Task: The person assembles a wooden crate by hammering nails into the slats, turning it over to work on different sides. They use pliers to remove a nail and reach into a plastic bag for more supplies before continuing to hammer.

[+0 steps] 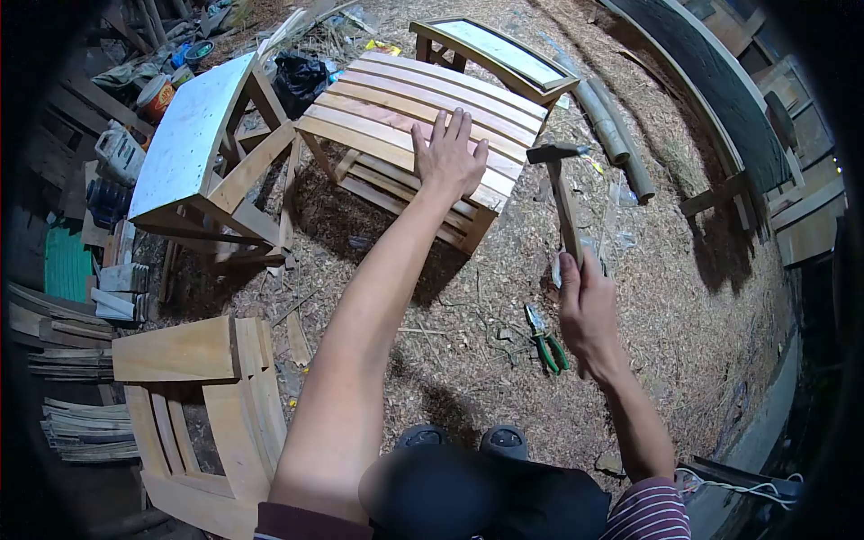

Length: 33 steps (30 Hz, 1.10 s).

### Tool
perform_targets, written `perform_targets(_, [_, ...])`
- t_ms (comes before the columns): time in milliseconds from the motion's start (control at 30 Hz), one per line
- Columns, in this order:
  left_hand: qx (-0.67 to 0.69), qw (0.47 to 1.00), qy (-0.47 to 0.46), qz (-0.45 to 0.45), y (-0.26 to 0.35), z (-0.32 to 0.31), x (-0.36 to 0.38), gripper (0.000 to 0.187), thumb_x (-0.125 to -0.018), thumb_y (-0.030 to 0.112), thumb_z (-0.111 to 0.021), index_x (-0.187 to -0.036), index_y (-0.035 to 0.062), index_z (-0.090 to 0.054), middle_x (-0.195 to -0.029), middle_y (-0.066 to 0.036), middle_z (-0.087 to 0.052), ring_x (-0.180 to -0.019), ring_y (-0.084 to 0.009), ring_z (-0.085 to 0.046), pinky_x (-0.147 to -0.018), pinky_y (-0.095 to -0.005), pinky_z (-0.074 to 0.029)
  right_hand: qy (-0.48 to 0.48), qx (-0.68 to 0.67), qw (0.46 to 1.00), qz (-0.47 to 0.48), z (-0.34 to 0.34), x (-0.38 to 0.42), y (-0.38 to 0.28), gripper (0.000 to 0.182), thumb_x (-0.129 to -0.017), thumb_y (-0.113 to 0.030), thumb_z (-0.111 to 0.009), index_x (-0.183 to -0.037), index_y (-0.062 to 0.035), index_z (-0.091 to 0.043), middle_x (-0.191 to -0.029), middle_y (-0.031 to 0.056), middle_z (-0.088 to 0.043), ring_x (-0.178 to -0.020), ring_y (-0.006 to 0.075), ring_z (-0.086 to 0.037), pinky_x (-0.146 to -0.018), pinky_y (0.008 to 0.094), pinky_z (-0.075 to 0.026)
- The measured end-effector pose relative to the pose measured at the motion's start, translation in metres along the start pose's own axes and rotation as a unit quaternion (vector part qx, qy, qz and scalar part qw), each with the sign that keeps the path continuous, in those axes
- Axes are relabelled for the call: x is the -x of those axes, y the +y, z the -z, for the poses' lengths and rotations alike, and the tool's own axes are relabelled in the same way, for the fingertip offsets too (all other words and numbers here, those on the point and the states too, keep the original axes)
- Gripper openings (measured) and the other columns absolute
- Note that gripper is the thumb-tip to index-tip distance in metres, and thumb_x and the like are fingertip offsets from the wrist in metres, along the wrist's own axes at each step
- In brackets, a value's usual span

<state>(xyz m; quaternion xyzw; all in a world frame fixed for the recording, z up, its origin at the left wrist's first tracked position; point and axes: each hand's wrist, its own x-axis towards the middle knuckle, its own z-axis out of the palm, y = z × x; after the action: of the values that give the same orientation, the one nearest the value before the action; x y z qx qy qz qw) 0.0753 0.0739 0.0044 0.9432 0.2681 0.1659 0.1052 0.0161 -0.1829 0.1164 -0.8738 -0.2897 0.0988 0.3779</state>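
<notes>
My left hand [449, 157] lies flat with fingers spread on the slatted top of a small wooden table [387, 99], near its front right part. Below that top, a lower slatted shelf [396, 184] shows between the legs. In my right hand [588, 306] is a hammer [564, 193], gripped by its wooden handle. The dark hammer head is raised, just to the right of the table's corner in view. On the ground below the hammer lie pliers [545, 340] with green handles, their jaws pointing away from me.
A white-topped wooden table [184, 135] stands to the left, another white-panelled one [495, 54] behind. Wooden frames [184, 351] lie front left, beside stacked slats [85, 427]. Bamboo poles [603, 121] rest on the chip-covered ground at right. A jug [120, 148] and bucket [156, 94] stand far left.
</notes>
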Motion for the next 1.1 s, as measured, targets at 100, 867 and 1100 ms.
perform_targets(100, [-0.008, 1.0, 0.003, -0.01, 0.0, 0.0, 0.001, 0.063, -0.094, 0.046, -0.028, -0.146, 0.011, -0.028, -0.154, -0.001, -0.023, -0.142, -0.021, -0.018, -0.113, -0.0565, -0.007, -0.025, 0.152, 0.983, 0.096, -0.023, -0.004, 0.037, 0.027, -0.099, -0.024, -0.044, -0.092, 0.001, -0.051, -0.055, 0.0204, -0.052, -0.046, 0.0297, -0.054, -0.044, 0.0423, -0.038])
perform_targets(867, [0.001, 1.0, 0.013, -0.011, -0.004, -0.005, -0.003, 0.065, -0.093, 0.049, -0.029, -0.146, 0.0122, -0.029, -0.153, -0.001, -0.024, -0.142, -0.0217, -0.018, -0.114, -0.0537, -0.007, -0.048, 0.06, 0.996, -0.034, -0.007, -0.009, 0.025, 0.02, -0.097, -0.017, -0.044, -0.096, 0.0007, -0.052, -0.055, 0.0162, -0.052, -0.047, 0.0362, -0.054, -0.046, 0.0446, -0.041])
perform_targets(1100, [0.005, 1.0, 0.005, -0.011, -0.004, -0.002, -0.002, 0.064, -0.093, 0.049, -0.03, -0.145, 0.0123, -0.03, -0.153, -0.002, -0.026, -0.141, -0.0218, -0.02, -0.114, -0.0536, -0.008, -0.083, 0.094, 0.992, 0.018, -0.018, -0.009, 0.041, 0.021, -0.096, -0.017, -0.046, -0.097, 0.0035, -0.052, -0.068, 0.0249, -0.06, -0.057, 0.0416, -0.059, -0.053, 0.0496, -0.043])
